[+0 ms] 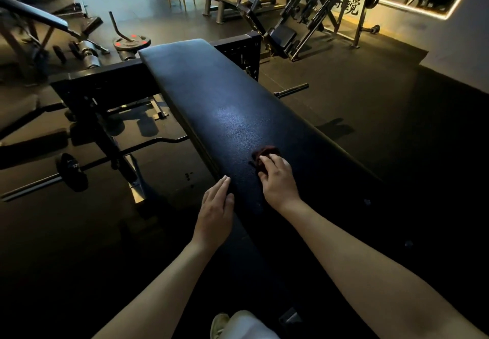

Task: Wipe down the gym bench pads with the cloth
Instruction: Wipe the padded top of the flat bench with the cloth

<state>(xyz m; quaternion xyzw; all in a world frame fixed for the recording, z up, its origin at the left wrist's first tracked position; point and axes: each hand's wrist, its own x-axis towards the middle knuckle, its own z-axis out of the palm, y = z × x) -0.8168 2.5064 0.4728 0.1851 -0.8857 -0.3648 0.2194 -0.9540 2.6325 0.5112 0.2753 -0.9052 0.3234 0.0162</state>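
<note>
Wiping step underway: right hand (276, 180) is gripping the bunched dark red cloth (267, 151), fingers curled over it, pressing it onto the near half of the black bench pad (225, 100). Left hand (215, 206) is lying flat on the pad's left edge, fingers straight and together, holding nothing. I'm guessing most of the pad is pending: next move is calling for long, evenly pressed strokes toward the far end
</note>
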